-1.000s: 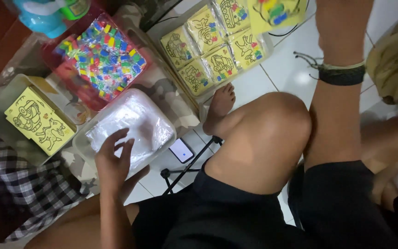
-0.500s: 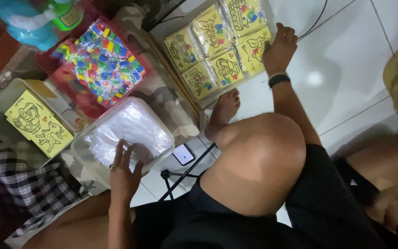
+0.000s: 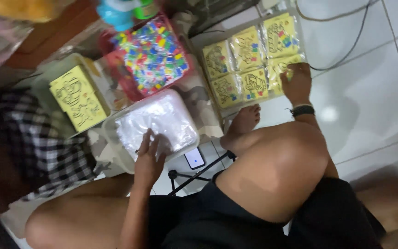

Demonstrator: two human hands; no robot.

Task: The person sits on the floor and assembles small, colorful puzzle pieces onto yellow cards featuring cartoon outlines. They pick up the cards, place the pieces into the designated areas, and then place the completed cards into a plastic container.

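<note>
Head view: left hand (image 3: pixel 147 159) flat, grip open, on plastic bag stack (image 3: pixel 155 122), long axis toward upper right.

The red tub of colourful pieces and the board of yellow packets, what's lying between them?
In the head view, only a strip of grey patterned cloth shows between the red tub and the board of yellow packets; nothing else lies there.

Landmark: raised knee (image 3: pixel 277 170). Right of knee, white floor (image 3: pixel 369 92) is open, only a thin cable (image 3: pixel 346 55) crosses it. Ahead of knee, foot (image 3: pixel 242 122) and packets (image 3: pixel 249 60) block the way. Left of knee, phone (image 3: pixel 194 158) and tripod (image 3: pixel 194 173) fill the narrow gap; tub (image 3: pixel 155 122), bead box (image 3: pixel 150 57) and yellow box (image 3: pixel 77 97) stand tight together w/ no lane between.
</note>
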